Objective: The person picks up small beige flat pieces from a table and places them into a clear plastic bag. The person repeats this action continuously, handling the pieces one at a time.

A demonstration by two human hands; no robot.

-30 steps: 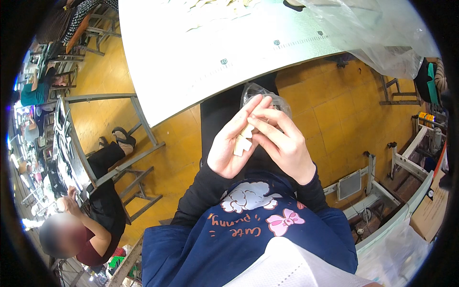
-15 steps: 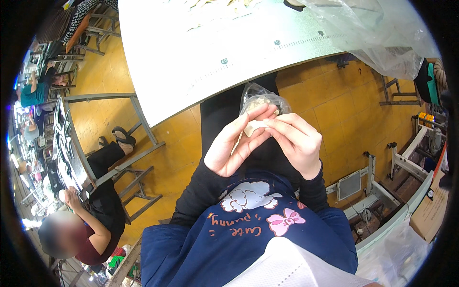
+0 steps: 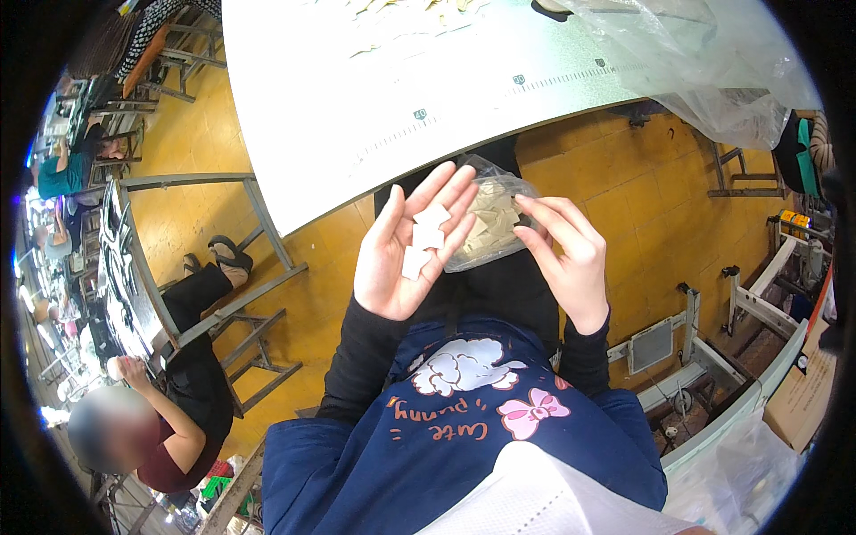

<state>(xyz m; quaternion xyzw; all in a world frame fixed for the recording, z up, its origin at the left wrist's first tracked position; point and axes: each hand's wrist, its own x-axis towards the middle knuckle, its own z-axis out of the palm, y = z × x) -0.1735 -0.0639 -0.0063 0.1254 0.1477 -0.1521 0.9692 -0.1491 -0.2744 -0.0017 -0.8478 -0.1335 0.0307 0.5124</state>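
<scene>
My left hand is turned palm up with its fingers stretched out. Three small flat white pieces lie in a row across its palm and fingers; their material I cannot make out. To the right, my right hand has its thumb and forefinger apart at the rim of a clear plastic bag. I see nothing between those fingertips. Inside the bag, on my lap, are many small cream-coloured flat pieces, partly hidden by my left fingers.
A white table with a printed scale spans the far side, cream scraps at its back. Clear plastic sheeting hangs over its right corner. Metal frames stand at right. A co-worker sits at left beside another table.
My hands have moved apart. The left has opened out flat, showing the white pieces on it; the right has let go of the piece it pinched. More of the bag shows.
</scene>
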